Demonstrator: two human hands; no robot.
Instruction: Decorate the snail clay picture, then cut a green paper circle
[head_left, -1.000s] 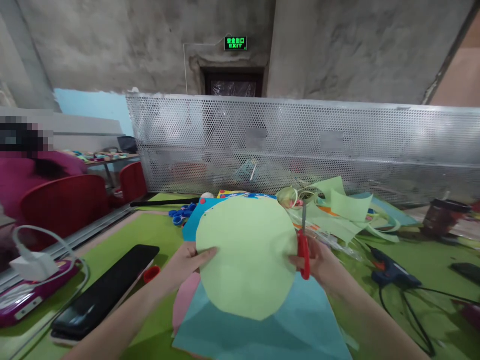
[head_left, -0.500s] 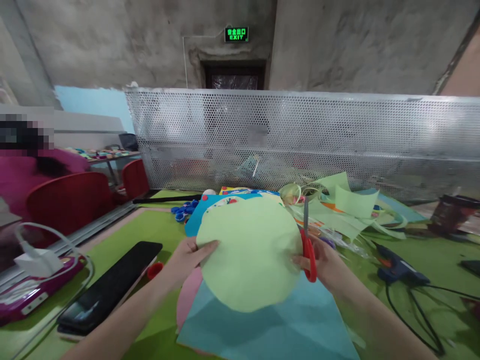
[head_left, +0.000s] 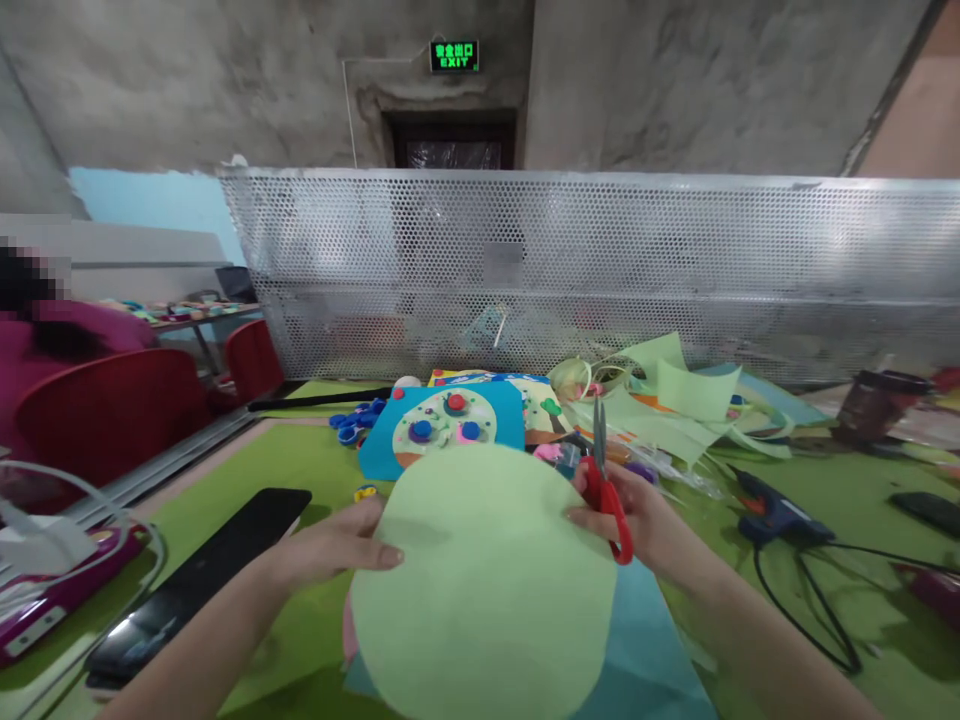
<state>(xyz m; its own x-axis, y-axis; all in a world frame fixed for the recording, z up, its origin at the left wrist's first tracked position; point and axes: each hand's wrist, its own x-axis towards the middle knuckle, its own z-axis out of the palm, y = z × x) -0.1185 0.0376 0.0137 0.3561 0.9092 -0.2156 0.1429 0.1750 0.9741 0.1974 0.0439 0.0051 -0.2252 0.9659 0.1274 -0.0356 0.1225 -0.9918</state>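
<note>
A large, roughly round piece of pale green paper (head_left: 487, 590) is held up between both hands. My left hand (head_left: 341, 540) pinches its left edge, thumb on the near face. My right hand (head_left: 626, 515) grips the right edge and also has red-handled scissors (head_left: 611, 505) in it, their metal blades pointing up. Beneath the round piece lies a blue paper sheet (head_left: 649, 650), partly covered. Just behind stands a blue card (head_left: 379, 450) with a decorated pale circle bearing red and blue caps.
A black phone (head_left: 202, 570) and a purple power strip (head_left: 67, 600) lie at left. Paper scraps (head_left: 652, 420) pile up behind my right hand. A glue gun (head_left: 780, 515) with a looping cable is at right. A perforated metal screen (head_left: 585, 260) closes the back. A person (head_left: 82, 330) sits at far left.
The round green paper has come down and nearer, still in both hands, uncovering the decorated blue card behind it. The scissors remain in my right hand. The camera view has shifted slightly.
</note>
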